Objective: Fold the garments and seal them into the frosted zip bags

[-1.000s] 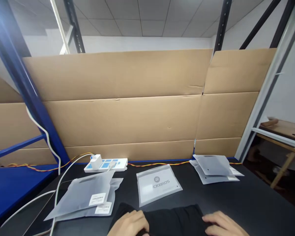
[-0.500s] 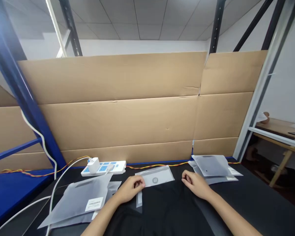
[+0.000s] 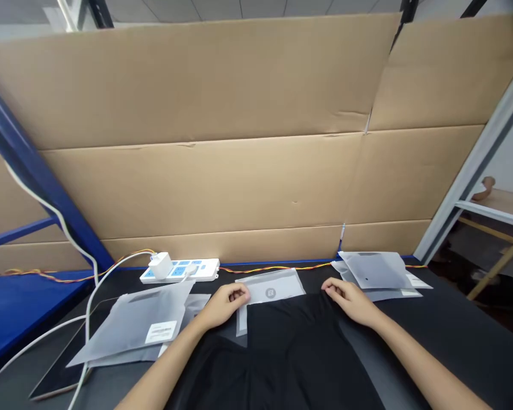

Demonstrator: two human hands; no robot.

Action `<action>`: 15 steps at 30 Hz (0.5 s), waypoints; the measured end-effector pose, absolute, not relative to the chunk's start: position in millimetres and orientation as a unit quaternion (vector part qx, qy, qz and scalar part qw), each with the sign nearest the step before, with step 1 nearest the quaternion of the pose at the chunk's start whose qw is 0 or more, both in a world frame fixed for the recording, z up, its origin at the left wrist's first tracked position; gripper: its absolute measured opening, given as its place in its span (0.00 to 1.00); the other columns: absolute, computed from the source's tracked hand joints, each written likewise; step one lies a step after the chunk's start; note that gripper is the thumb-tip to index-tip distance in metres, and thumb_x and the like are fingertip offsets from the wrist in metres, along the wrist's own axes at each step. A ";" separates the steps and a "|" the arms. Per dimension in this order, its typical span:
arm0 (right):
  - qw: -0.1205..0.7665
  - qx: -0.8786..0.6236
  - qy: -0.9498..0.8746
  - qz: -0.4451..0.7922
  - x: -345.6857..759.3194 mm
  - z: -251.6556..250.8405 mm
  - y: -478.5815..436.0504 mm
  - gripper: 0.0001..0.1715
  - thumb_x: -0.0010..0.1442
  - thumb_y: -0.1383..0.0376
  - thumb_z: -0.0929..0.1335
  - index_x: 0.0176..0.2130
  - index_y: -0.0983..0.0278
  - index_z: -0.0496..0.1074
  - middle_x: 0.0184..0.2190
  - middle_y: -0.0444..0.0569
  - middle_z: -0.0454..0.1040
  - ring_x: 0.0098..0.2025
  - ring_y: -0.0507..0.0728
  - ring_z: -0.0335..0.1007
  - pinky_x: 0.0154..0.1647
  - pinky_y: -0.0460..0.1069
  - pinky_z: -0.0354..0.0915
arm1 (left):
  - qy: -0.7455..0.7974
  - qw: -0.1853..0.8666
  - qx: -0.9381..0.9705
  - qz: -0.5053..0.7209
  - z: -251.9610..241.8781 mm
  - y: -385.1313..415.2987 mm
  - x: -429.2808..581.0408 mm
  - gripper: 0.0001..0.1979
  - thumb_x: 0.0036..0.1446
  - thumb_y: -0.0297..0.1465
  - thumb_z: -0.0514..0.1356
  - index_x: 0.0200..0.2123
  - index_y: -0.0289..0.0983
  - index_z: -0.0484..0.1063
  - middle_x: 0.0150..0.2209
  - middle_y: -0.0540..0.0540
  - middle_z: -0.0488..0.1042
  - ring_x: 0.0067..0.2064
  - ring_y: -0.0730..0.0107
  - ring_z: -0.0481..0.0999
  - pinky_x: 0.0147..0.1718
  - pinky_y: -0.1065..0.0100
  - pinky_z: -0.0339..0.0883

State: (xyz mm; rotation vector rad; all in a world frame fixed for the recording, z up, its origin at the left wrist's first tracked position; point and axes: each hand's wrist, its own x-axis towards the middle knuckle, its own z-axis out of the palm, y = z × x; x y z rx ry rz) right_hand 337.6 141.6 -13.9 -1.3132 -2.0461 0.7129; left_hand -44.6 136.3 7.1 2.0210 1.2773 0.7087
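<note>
A black garment [image 3: 290,347] lies spread in front of me, its exact kind not clear. At its upper left corner my left hand [image 3: 224,304] is closed, thumb against curled fingers, pinching the cloth edge. My right hand [image 3: 353,300] has the upper right corner between thumb and fingers, where the cloth bunches a little. The garment's top edge overlaps a translucent bag [image 3: 284,280] with a round grey logo, lying flat on the black table surface [image 3: 444,341]. The garment's lower part runs out of view.
To the left lie frosted bags [image 3: 141,319] with white labels, partly over a dark flat panel [image 3: 62,370]. Behind them is a power strip [image 3: 200,269] with white cables. More frosted bags [image 3: 376,270] lie at the right. A cardboard wall [image 3: 214,188] closes the back.
The head view has tilted downward, so more of the garment and table shows. Both hands remain at the garment's upper corners, with little visible movement of their own.
</note>
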 end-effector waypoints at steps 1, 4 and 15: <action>0.300 -0.494 -0.770 0.271 337.8 -14.1 141.3 0.19 0.67 0.51 0.60 0.39 0.59 0.71 0.25 0.42 0.69 0.28 0.54 0.64 0.30 0.49 0.60 | 0.486 0.319 0.768 0.269 6.7 136.0 -44.5 0.16 0.63 0.42 0.54 0.32 0.36 0.72 0.29 0.51 0.69 0.31 0.70 0.65 0.31 0.71 0.57; 0.303 -0.493 -0.768 0.274 337.7 -13.8 140.6 0.18 0.67 0.52 0.61 0.39 0.60 0.72 0.25 0.42 0.69 0.27 0.54 0.64 0.29 0.48 0.59 | 0.486 0.319 0.769 0.267 6.8 135.2 -43.4 0.15 0.63 0.41 0.54 0.32 0.36 0.72 0.28 0.51 0.69 0.30 0.70 0.64 0.30 0.71 0.57; 0.305 -0.495 -0.768 0.267 337.3 -15.6 139.9 0.18 0.66 0.52 0.61 0.41 0.60 0.72 0.26 0.42 0.69 0.27 0.54 0.64 0.30 0.49 0.60 | 0.486 0.311 0.773 0.262 9.7 132.7 -40.9 0.15 0.62 0.41 0.55 0.32 0.36 0.73 0.28 0.51 0.69 0.29 0.70 0.64 0.29 0.71 0.55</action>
